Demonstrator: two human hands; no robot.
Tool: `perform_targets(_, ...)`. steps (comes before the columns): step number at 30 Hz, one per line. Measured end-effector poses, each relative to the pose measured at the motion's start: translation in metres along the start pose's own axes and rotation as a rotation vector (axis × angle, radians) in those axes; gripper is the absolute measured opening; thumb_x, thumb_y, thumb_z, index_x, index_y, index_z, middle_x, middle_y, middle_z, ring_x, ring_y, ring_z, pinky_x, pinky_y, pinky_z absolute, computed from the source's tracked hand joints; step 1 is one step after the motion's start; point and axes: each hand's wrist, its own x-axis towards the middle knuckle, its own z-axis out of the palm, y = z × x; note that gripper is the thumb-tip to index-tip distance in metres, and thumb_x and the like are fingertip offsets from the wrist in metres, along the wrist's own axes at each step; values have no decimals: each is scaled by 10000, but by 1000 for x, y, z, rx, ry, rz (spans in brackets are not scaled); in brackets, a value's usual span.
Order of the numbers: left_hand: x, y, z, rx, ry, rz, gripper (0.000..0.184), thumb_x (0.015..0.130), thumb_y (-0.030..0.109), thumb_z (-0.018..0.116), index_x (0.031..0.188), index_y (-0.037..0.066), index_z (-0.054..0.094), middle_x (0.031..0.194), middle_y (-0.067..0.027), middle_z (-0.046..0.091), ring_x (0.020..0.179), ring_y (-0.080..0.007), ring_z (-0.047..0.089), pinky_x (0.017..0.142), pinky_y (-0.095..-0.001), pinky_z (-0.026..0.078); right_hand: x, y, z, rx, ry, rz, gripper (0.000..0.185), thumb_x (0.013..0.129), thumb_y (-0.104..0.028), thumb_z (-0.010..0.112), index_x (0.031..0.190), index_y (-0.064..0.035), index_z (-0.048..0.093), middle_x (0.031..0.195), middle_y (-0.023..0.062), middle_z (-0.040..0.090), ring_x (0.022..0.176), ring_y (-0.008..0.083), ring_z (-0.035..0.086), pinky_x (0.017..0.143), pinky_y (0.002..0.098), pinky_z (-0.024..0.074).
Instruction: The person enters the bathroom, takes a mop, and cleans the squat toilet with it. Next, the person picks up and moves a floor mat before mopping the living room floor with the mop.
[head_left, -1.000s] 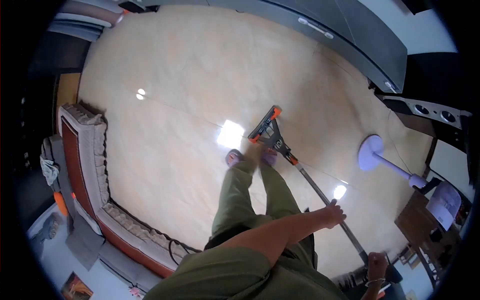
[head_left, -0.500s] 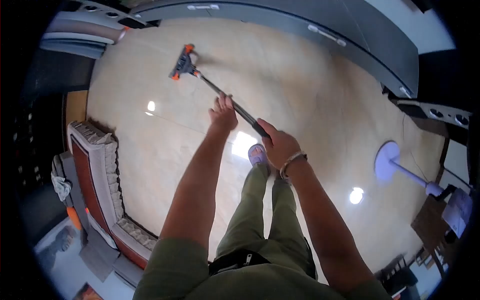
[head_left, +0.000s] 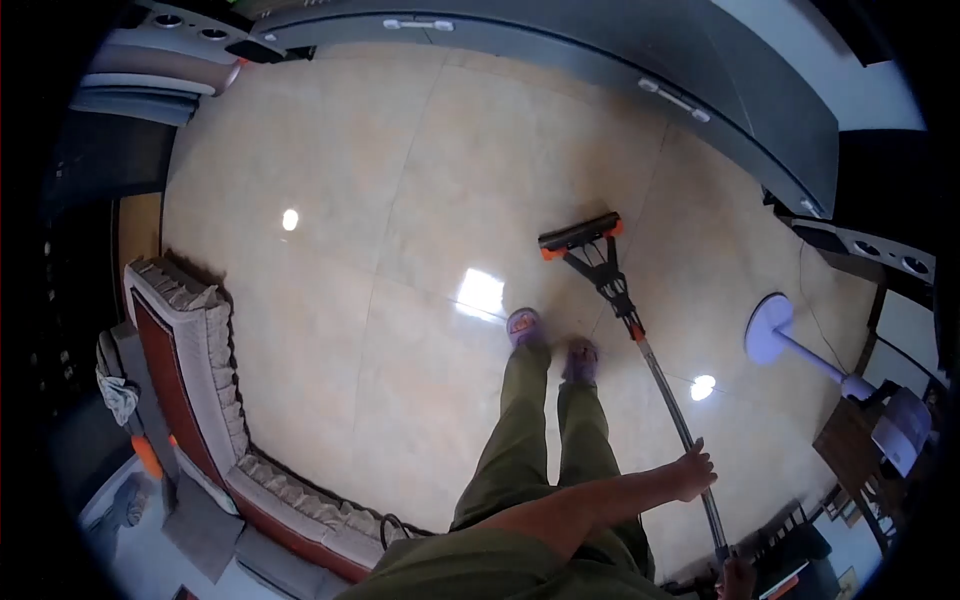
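A mop (head_left: 606, 268) with a black and orange head rests on the tiled floor, right of my feet in purple slippers (head_left: 523, 327). Its metal pole slants down to the lower right. My left hand (head_left: 692, 472) reaches across my body and grips the middle of the pole. Near the bottom edge, my right hand (head_left: 737, 578) is closed round the dark upper end of the pole, partly cut off by the frame.
A long grey cabinet (head_left: 560, 45) spans the top. The sofa (head_left: 190, 350) with a frilled cover stands at left. A purple stand (head_left: 768, 328) with a round base is at right, beside a brown wooden table (head_left: 848, 440).
From the upper left, the mop head has swung to the right side of my feet. Both hands have moved to the lower right with the pole.
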Motion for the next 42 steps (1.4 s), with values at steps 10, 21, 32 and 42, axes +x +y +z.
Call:
perform_targets(10,-125,-217,-101,409,493,-562,293,729,161,508,1012,91,534,1091,-107,510,1040,-261,477,802,-556,346,201,-225,112,567,-98,-352,280,833,-286,545,830,-8,583,597,-28,468,549,77,414,487,259,345)
perform_targets(21,4,-261,-206,427,628,-815,626,777,154,469,1336,109,190,1415,-159,69,1292,-392,78,915,-588,291,336,-307,-30,393,57,-803,296,832,-177,469,1117,-169,549,855,144,606,749,274,574,695,335,455)
perform_targets(32,180,35,97,28,-383,-225,928,568,271,672,1349,189,176,1412,-200,17,1301,-394,-27,908,-670,178,144,179,9,911,-177,147,356,812,-254,599,1117,-79,545,589,-24,504,463,49,446,427,213,379)
perform_targets(42,142,32,132,75,-228,4,313,550,296,645,724,56,548,767,-163,522,830,-332,503,737,-468,395,62,125,50,1158,-39,213,395,814,-152,565,1177,-22,477,604,10,527,486,62,444,433,211,366)
